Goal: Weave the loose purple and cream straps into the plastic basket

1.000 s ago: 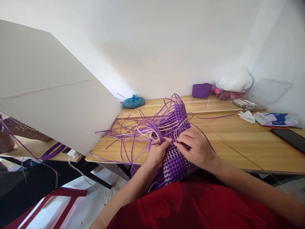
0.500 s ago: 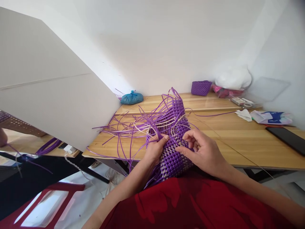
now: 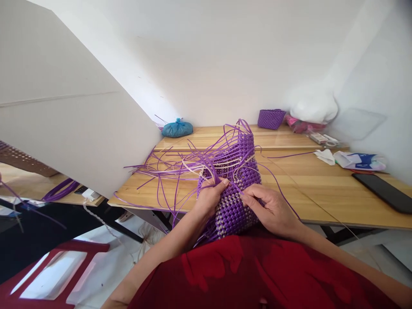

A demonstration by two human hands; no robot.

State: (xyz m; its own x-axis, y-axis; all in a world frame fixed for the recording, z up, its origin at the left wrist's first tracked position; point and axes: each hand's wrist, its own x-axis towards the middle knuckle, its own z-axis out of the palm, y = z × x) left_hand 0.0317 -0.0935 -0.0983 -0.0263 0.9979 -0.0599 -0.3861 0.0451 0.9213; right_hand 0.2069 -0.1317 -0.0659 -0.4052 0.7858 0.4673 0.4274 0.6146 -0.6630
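Observation:
A purple and cream woven basket (image 3: 233, 212) rests tilted against my lap at the table edge, with many loose strips fanning out to the left. My left hand (image 3: 210, 195) is closed on the basket's edge, its thumb pressing down where several purple strips (image 3: 210, 165) gather. Close by on the right, my right hand (image 3: 265, 206) pinches a purple strip (image 3: 237, 188) between thumb and fingers, just above the woven side. A loop of cream and purple strip (image 3: 240, 171) curls above the two hands. The fingers of my left hand are partly hidden behind the weave.
On the wooden table (image 3: 305, 189) lie a black phone (image 3: 383, 192), a tissue pack (image 3: 360, 161) and scissors (image 3: 331, 140). A small purple basket (image 3: 271, 119) and a blue bag (image 3: 177, 128) stand at the back. A grey partition (image 3: 64, 94) rises at left, with a red chair (image 3: 80, 246) below.
My right hand has closed from loosely curled fingers to a pinch on a purple strip. The basket's upper end has shifted slightly right. My left hand keeps its hold.

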